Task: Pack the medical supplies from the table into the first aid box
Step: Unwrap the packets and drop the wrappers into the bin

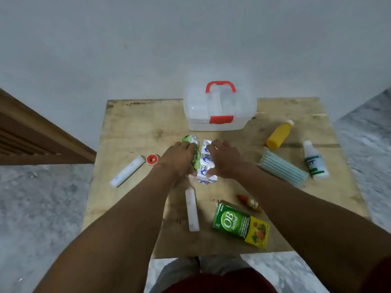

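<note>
First aid box [220, 108], clear plastic with a red handle and a red clasp, is seen at the far middle of the wooden counter [137, 127], close to the wall. Its lid is closed, so it will probably have to be opened before anything goes in.

Just in front of it, two flat packs are being gathered side by side. A crumpled green packet [195, 153] is held in the grip of the left hand [179, 159], with fingers curled over its far end. A foil strip [204, 161] of pills is spanned by the right hand [224, 159], fingertips at its far edge and thumb at its near edge, the grip closed on it. The packs touch, likely so that both can be lifted together.

The other supplies are spread apart, each within easy reach. A white tube [127, 171] and a red cap [152, 159] are placed to the left. A yellow bottle [278, 136], a white bottle [315, 161] and a pack of masks [282, 168] are placed to the right. A white stick [192, 210], a small red tube [249, 203] and a green carton [241, 226] are laid nearest the person.
</note>
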Available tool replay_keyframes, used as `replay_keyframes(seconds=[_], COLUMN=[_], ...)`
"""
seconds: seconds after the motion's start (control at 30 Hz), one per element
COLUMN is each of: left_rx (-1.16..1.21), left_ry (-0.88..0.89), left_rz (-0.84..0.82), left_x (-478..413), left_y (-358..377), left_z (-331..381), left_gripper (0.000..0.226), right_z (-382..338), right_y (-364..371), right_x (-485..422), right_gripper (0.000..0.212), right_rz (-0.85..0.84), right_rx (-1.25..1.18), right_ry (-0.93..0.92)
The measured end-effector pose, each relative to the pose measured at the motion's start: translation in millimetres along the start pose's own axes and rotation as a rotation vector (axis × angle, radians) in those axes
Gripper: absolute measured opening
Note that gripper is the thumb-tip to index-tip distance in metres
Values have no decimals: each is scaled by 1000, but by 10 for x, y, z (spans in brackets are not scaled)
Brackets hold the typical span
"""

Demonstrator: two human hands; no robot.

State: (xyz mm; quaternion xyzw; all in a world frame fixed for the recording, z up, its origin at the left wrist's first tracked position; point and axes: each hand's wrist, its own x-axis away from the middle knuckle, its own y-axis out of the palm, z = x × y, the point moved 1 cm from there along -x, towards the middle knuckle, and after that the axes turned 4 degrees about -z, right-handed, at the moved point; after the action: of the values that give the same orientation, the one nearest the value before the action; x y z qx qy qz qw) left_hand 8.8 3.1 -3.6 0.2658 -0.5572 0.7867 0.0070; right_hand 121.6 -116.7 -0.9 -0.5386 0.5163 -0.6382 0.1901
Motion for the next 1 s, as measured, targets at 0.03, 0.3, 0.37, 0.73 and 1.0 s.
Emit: replay_keyframes(seconds=[0.03,0.3,0.37,0.73,1.0], left_rx=[-51,0,16,130,66], left_ry=[-16,23,36,176,385], left_rz=[-20,9,27,209,324], left_x=[-26,-77,-32,470,526], left_y=[-17,-27,-73,-459,-955], left_z=[15,-43,-37,-37,657], left_gripper=[79,46,40,24,20], right_z=[12,114,94,-134,152], right_y=[-15,-44,-47,-308,-538], right_x=[-16,-42,-6,588,1381], right_gripper=[73,42,36,23,18], right_rz=[-2,113,130,250,442], right_rx=[-4,-45,-70,-192,-216], right_ry=[-2,-12,27,227,378])
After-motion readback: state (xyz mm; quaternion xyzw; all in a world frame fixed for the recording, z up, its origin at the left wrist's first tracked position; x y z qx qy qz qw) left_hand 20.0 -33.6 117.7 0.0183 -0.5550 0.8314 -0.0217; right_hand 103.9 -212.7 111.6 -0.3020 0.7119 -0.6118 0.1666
